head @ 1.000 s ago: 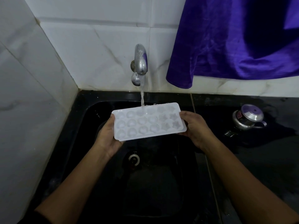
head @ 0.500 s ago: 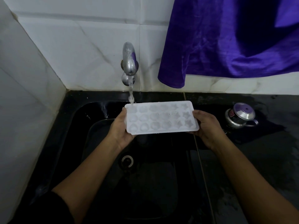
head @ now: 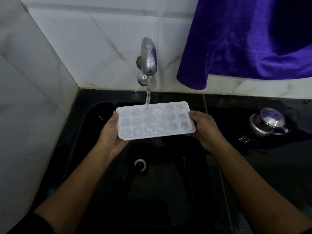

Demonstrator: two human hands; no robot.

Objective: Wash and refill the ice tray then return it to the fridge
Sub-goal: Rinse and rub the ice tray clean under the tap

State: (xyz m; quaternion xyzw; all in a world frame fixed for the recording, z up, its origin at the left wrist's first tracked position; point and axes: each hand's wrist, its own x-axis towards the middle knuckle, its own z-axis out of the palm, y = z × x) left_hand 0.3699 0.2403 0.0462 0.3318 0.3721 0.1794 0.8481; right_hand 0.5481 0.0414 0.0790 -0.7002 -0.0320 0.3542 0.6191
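You've slid the ice tray (head: pixel 156 119) left; the tap (head: pixel 148 56) stream now strikes its far row; your left hand (head: pixel 111 132) grips the left end; your right hand (head: pixel 205 129) grips the right.

One tray (head: pixel 156 120), two hands (head: pixel 110 134) (head: pixel 205 129), one tap (head: pixel 148 56)

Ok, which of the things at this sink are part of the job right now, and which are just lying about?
In the job: ice tray, held at its ends by left hand and right hand; running tap; black sink.
Lying about: purple cloth hanging above the counter; steel pot on it.
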